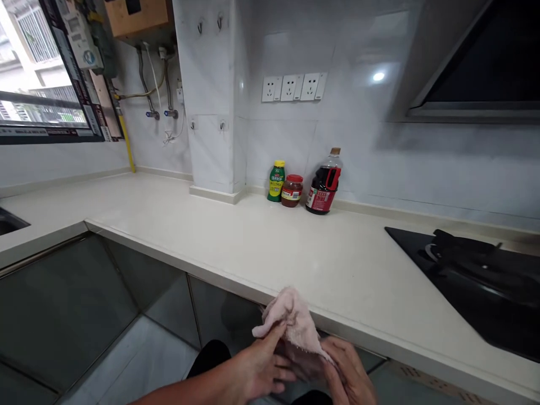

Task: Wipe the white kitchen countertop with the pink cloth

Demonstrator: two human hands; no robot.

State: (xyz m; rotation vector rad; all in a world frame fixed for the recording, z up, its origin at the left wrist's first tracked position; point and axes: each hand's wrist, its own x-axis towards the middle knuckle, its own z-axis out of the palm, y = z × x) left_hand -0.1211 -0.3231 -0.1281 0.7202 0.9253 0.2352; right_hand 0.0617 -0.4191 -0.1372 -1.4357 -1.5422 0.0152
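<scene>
A pink cloth [295, 320] hangs between my two hands, just in front of the counter's front edge. My left hand [264, 363] pinches its left part between thumb and index finger, with the other fingers loosely curled below. At the cloth's lower right corner, my right hand [348, 371] has its fingers closed on the fabric. The cloth is bunched at the top and hangs slack toward the right. Its upper fold overlaps the edge of the white countertop [236, 247] in the view; whether it touches the edge I cannot tell.
Against the tiled wall stand a green bottle with a yellow cap [276, 181], a red-lidded jar [291, 191] and a large dark sauce bottle [323, 185]. A black gas stove [476, 281] is on the right, under a range hood [472, 112]. A sink corner [10, 222] shows at far left.
</scene>
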